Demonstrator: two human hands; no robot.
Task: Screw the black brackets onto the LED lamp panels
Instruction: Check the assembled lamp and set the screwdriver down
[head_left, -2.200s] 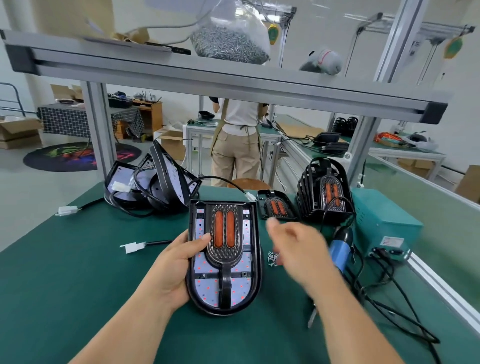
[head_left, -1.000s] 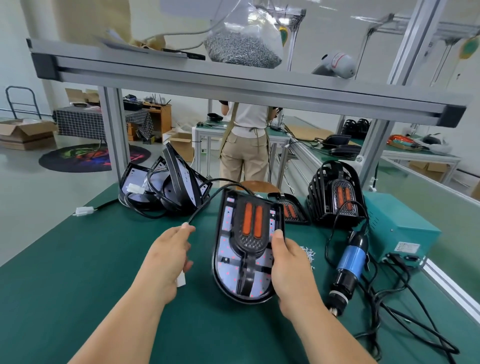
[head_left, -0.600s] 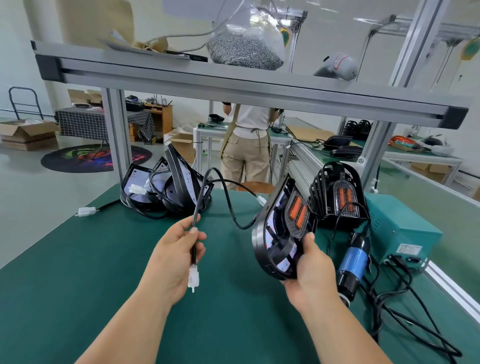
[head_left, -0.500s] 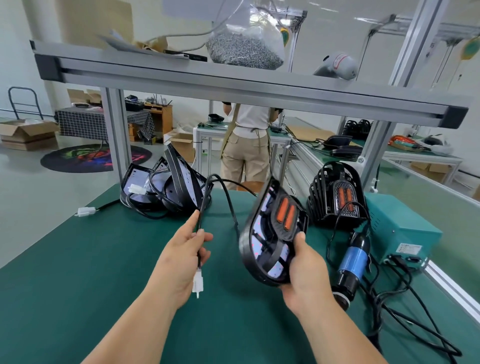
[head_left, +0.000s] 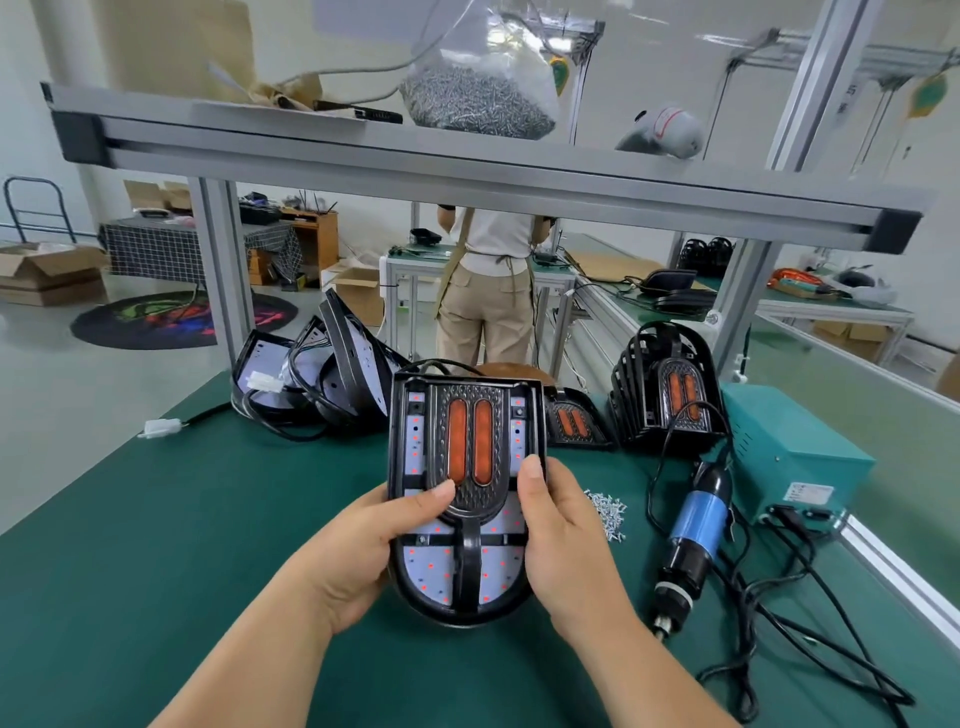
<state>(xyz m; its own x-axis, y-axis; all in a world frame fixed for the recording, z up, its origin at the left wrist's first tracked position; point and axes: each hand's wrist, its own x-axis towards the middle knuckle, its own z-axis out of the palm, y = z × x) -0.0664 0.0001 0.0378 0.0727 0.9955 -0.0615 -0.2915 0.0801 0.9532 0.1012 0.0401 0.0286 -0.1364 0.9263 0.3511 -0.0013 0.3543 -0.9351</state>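
An LED lamp panel (head_left: 465, 566) with a black bracket (head_left: 470, 447) bearing two orange strips faces me, lifted above the green table. My left hand (head_left: 363, 551) grips its left edge, thumb on the bracket. My right hand (head_left: 566, 540) grips the right edge, thumb up along the rim. A small pile of screws (head_left: 608, 512) lies just right of my right hand. A blue electric screwdriver (head_left: 693, 540) lies on the table further right. A stack of black brackets (head_left: 667, 389) stands at the back right, with one loose bracket (head_left: 574, 421) lying beside it.
More lamp panels with cables (head_left: 322, 374) are piled at the back left, a white connector (head_left: 161, 428) trailing out. A teal power box (head_left: 784, 452) sits at the right with cables (head_left: 810, 623) sprawled before it. An aluminium shelf beam (head_left: 467, 182) crosses overhead. A person (head_left: 488, 291) stands beyond the table.
The panel was turned from edge-on in my right hand alone back to face me. My left hand let go of the cable and took the panel's left edge.
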